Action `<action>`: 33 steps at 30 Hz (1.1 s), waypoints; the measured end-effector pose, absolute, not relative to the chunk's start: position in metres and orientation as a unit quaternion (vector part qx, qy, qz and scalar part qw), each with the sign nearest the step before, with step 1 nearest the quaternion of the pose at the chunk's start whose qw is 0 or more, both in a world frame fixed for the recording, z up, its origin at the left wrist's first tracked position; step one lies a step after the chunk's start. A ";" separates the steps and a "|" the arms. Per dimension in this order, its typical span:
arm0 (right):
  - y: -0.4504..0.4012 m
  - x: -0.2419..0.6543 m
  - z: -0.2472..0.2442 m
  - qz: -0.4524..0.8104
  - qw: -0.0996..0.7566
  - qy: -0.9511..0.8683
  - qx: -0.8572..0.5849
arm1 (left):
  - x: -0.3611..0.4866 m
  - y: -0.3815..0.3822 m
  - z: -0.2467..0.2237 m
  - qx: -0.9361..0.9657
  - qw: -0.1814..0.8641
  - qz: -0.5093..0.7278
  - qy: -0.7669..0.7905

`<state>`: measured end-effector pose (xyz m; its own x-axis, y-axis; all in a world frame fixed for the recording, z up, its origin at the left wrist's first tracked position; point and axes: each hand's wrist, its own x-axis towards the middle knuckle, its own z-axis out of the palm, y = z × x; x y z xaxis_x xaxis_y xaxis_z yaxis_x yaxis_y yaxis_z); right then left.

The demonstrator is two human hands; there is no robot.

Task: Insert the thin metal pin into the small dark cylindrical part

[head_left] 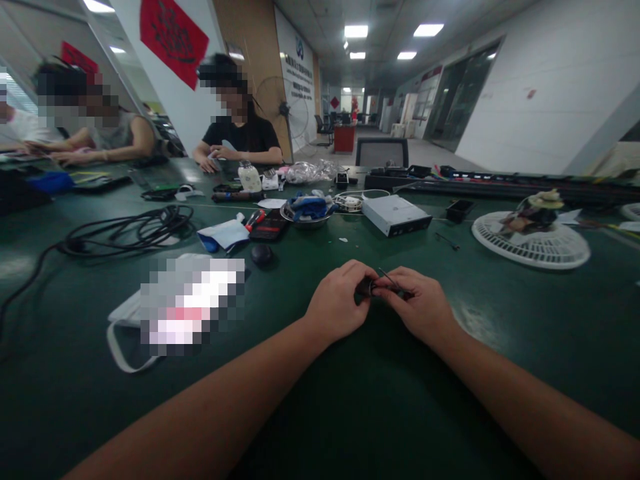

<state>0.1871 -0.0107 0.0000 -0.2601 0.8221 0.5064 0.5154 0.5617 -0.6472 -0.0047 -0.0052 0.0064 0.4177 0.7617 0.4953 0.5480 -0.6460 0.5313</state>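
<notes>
Both hands meet above the green table (320, 413), near the middle of the view. My left hand (343, 300) has its fingers curled round a small dark round item (367, 287), mostly hidden by the fingers. Close against it on the right, my right hand (417, 303) pinches a thin dark piece (387, 276) that sticks up between the fingertips. Whether the thin piece and the round item are joined, I cannot tell.
A silver disc drive (395, 213), a metal bowl with blue cloth (307, 217) and a computer mouse (261, 254) lie beyond the hands. A white fan grille (530, 247) is right; coiled black cable (125, 233) is left. Two people sit across the table.
</notes>
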 end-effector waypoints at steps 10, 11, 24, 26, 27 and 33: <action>-0.011 0.186 -0.001 0.179 0.429 -0.745 -0.479 | -0.005 -0.001 0.001 0.846 0.153 0.355 0.367; -0.011 0.186 -0.001 0.186 0.429 -0.739 -0.485 | -0.005 -0.001 0.001 0.848 0.148 0.357 0.364; -0.005 0.187 0.001 0.445 0.450 -0.628 -0.453 | -0.006 -0.005 0.005 0.858 0.135 0.390 0.306; -0.006 0.186 0.002 0.445 0.453 -0.625 -0.455 | -0.005 -0.005 0.005 0.859 0.126 0.394 0.303; -0.006 0.186 0.002 0.443 0.453 -0.624 -0.457 | -0.005 -0.005 0.005 0.859 0.125 0.394 0.303; -0.009 0.186 0.001 0.423 0.439 -0.643 -0.464 | -0.005 -0.007 0.006 0.863 0.136 0.367 0.321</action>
<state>0.1864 -0.0090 0.0014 -0.1836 0.9679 0.1716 0.2256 0.2114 -0.9510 -0.0046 -0.0065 0.0059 0.5254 0.6529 0.5456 0.4539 -0.7575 0.4693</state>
